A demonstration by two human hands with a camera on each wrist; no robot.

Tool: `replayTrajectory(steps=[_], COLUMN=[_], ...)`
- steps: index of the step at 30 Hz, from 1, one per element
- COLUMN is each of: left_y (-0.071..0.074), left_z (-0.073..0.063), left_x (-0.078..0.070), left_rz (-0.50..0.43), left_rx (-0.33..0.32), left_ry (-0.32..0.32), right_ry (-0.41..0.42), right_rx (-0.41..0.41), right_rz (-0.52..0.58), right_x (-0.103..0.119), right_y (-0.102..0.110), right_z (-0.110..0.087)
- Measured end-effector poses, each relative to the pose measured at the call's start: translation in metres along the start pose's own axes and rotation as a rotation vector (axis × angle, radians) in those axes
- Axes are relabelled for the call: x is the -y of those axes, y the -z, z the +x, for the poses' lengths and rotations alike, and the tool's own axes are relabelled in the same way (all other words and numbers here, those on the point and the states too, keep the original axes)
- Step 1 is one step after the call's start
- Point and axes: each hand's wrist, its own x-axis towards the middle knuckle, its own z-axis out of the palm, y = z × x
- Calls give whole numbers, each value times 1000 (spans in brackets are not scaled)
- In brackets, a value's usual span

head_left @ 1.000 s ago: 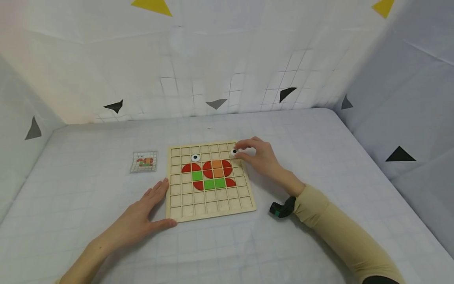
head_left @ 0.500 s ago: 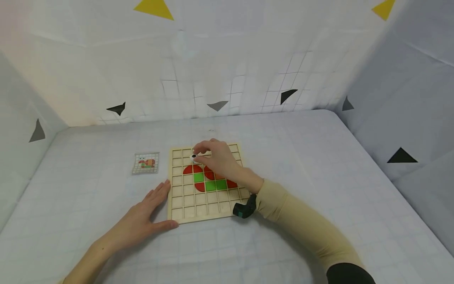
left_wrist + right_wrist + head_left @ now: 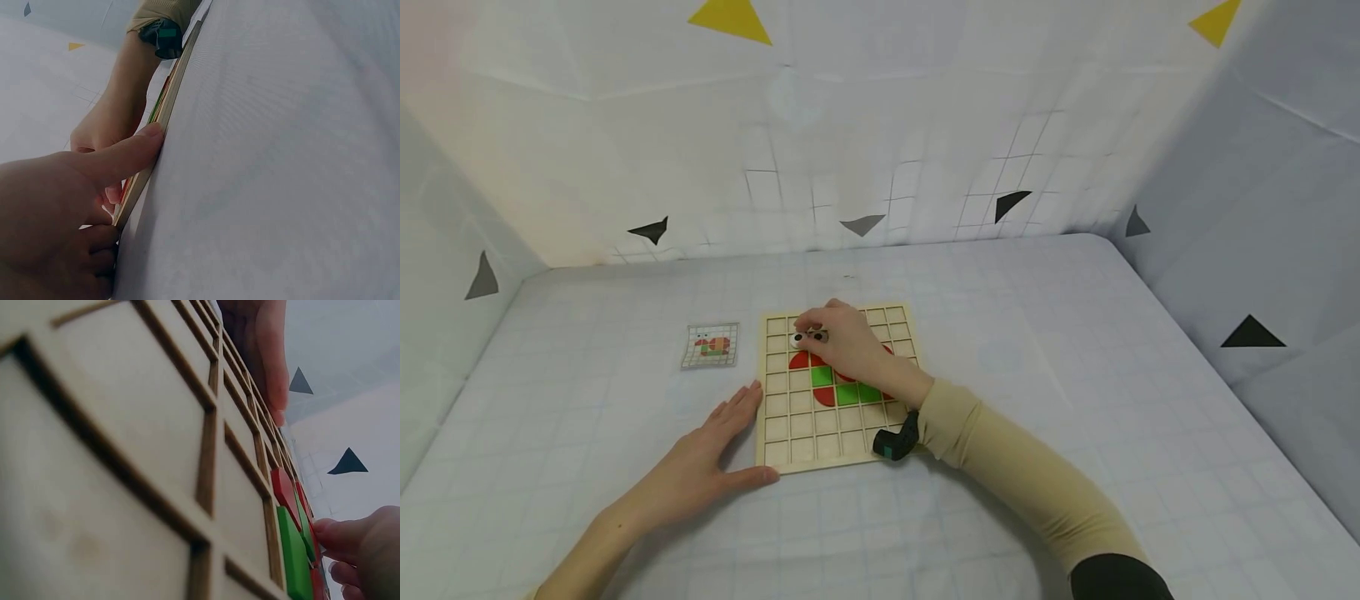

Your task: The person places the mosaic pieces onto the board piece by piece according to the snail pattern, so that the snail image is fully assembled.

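Observation:
A pale wooden grid board lies flat, with red, green and orange pieces set in its cells. My right hand is over the upper left of the board, thumb and fingertips pinching a white round eye piece with a black pupil. Just right of it, a second eye piece is partly covered by that hand. The left hand rests against the board's left side, its fingers extended and its thumb at the near corner. Red pieces and a green square stand in cells in the right wrist view.
A small card with a gridded picture of a coloured figure lies left of the board. Pale cloth walls with dark and yellow triangles rise behind and beside the white table.
My right hand has moved left from the board's far right corner with the eye piece, coming to a cell beside the other eye piece. The left hand stays at the board's edge.

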Motion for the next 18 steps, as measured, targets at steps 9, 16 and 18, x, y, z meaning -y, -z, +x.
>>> replayTrajectory(steps=[9,16,18], left_y=[1,1,2], left_z=[-1,-2,-2], left_x=[0,-2,-2], left_rz=[6,-3,9], left_rx=[-17,-16,-20], left_ry=[-24,-24,-24], right_ry=[49,-76,-97], right_rx=[-16,-26,-57], right_rz=[-2,47,102], right_x=[-1,-2,-5], right_y=[0,15,23], right_z=[-2,-21,-35])
